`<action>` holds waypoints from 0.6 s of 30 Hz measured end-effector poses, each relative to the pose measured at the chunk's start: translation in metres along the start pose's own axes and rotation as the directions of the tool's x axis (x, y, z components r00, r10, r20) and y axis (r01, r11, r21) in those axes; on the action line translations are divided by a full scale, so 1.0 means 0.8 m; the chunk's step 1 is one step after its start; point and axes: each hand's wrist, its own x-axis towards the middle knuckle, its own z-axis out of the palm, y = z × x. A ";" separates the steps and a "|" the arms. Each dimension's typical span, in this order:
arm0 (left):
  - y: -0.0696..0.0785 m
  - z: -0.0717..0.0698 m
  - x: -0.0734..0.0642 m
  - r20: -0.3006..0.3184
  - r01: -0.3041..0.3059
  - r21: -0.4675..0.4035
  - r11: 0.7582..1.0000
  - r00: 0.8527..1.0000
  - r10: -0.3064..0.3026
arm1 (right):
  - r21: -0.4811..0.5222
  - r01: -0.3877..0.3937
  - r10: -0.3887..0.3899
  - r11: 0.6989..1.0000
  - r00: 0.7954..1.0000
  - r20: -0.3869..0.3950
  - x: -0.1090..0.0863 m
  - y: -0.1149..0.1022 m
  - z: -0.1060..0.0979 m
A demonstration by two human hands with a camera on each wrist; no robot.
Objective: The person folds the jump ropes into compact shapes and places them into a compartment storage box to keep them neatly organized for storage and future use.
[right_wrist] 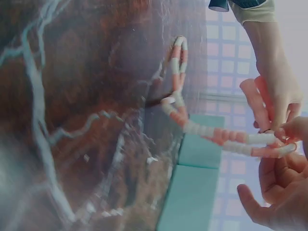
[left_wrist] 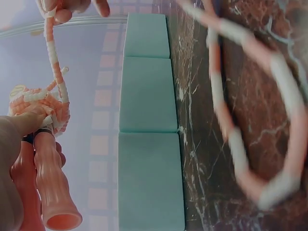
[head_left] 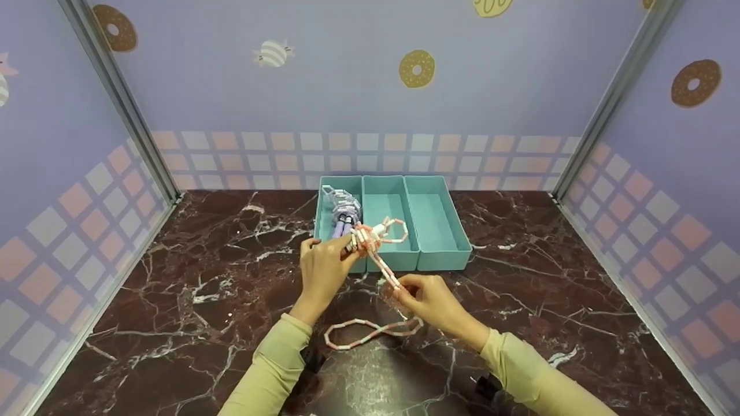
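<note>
A jump rope with pink and white beads (head_left: 365, 238) is partly wound into a bundle at my left hand (head_left: 324, 268). That hand grips the bundle together with the rope's two pink handles (left_wrist: 53, 173), thumb pressed over the wound beads in the left wrist view. My right hand (head_left: 432, 297) pinches a doubled stretch of the beaded rope, drawn out down and to the right of the bundle. From the right hand, the slack rope (head_left: 341, 348) trails in a crossed loop low in front of me.
Behind the hands stands a teal organizer (head_left: 439, 263) with three long compartments. Its left compartment holds a purple and white beaded jump rope (head_left: 346, 207) with purple handles. The dark marbled tabletop (head_left: 202, 277) is enclosed by patterned panels at the back and sides.
</note>
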 end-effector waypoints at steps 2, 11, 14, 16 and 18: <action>0.000 0.000 0.001 -0.004 -0.018 0.014 1.000 1.000 0.018 | -0.069 0.019 -0.018 0.997 1.000 0.016 0.000 -0.003 -0.005; -0.006 -0.001 0.001 -0.026 -0.090 0.101 0.991 0.995 0.093 | -0.350 0.102 -0.087 0.931 0.994 0.059 -0.002 -0.012 -0.019; -0.009 -0.002 0.000 -0.046 -0.105 0.130 0.986 0.993 0.112 | -0.415 0.143 -0.135 0.898 0.990 0.049 -0.007 -0.015 -0.021; -0.010 -0.002 0.000 -0.057 -0.130 0.157 0.979 0.988 0.141 | -0.477 0.182 -0.182 0.860 0.982 0.046 -0.009 -0.018 -0.022; -0.009 -0.001 -0.001 -0.058 -0.174 0.188 0.967 0.980 0.188 | -0.555 0.231 -0.251 0.799 0.967 0.042 -0.010 -0.021 -0.024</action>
